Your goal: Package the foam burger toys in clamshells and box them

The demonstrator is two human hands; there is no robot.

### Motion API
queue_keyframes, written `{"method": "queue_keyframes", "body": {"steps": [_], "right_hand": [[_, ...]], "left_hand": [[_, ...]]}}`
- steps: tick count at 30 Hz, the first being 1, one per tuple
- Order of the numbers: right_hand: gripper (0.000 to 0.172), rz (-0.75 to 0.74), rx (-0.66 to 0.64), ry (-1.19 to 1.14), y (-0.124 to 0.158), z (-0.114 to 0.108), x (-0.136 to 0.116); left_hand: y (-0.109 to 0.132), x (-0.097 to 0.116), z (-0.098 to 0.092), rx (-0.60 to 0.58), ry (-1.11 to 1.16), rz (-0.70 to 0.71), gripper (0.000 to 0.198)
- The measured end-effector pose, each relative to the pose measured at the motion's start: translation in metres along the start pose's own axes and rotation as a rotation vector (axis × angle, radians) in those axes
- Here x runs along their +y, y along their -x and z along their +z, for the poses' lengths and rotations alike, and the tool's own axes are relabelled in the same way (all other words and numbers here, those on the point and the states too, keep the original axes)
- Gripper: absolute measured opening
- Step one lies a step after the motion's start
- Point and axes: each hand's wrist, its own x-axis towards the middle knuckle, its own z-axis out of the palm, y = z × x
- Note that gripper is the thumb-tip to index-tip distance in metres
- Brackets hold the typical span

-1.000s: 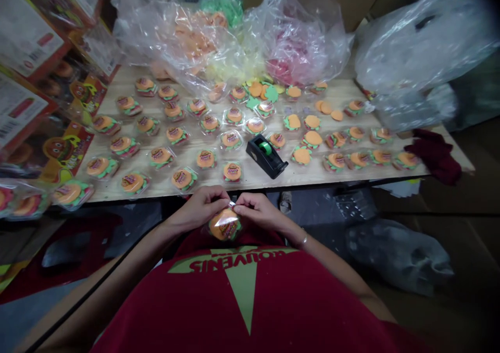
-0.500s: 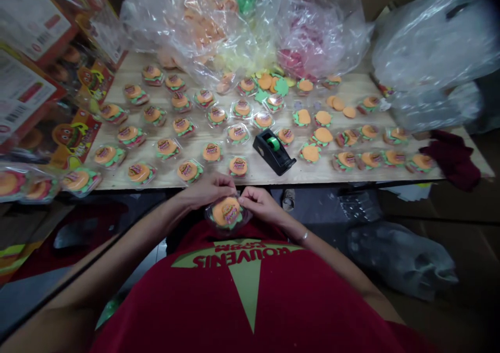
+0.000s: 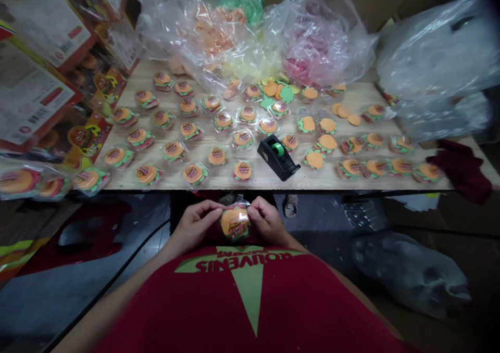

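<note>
Between my two hands, just off the table's front edge and close to my body, is a toy burger in a clear plastic case (image 3: 235, 223). It has an orange bun top with a printed label and green lettuce edges. My left hand (image 3: 199, 222) pinches the case at its left side, thumb and fingers closed. At its right side, my right hand (image 3: 267, 218) grips it the same way. On the table ahead stands a black tape dispenser (image 3: 278, 158) with a green roll. Near it lies another cased burger (image 3: 242, 171), one of several in loose rows.
Clear plastic bags (image 3: 219, 35) of orange, yellow, green and pink pieces line the back. Printed boxes (image 3: 35, 92) stack at the left. Orange bun and lettuce pieces (image 3: 314, 159) lie right of the dispenser. A dark red cloth (image 3: 461, 171) sits at the right edge.
My hands and the cased burger have moved lower in view, slightly right, away from the table edge. My left hand has shifted from the case's top edge to its left side.
</note>
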Motion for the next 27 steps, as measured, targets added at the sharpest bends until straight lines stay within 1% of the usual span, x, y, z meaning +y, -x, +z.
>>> {"method": "queue_keyframes", "body": {"steps": [4,6,9,13,16,18,21,24,27], "right_hand": [[0.032,0.009,0.037,0.009,0.006,0.003,0.004],[0.034,0.005,0.063,0.017,0.008,0.002,0.004],[0.035,-0.023,0.081,0.018,0.012,0.002,0.004],[0.035,-0.042,0.077,0.020,0.015,0.002,0.006],[0.035,-0.003,0.044,-0.011,0.014,0.001,0.007],[0.035,0.028,-0.028,-0.098,0.011,-0.001,0.005],[0.038,-0.018,-0.136,-0.154,0.006,-0.007,-0.001],[0.035,-0.104,-0.151,-0.093,0.003,-0.011,-0.006],[0.037,-0.126,-0.135,-0.028,0.002,-0.011,-0.008]], "left_hand": [[0.001,-0.018,0.004,0.012,0.186,-0.058,0.039],[0.001,-0.024,0.006,0.024,0.241,-0.070,0.041],[0.003,-0.028,0.009,0.028,0.239,-0.067,0.041],[0.007,-0.027,0.011,0.025,0.134,-0.016,0.036],[0.007,-0.024,0.010,0.030,-0.001,0.065,0.034],[0.008,-0.020,0.009,0.022,-0.088,0.098,0.032],[0.008,-0.012,0.009,-0.021,-0.148,0.090,0.030],[0.002,0.001,0.008,-0.096,-0.178,0.103,0.028],[-0.010,0.016,0.006,-0.243,-0.310,0.159,0.029]]}}
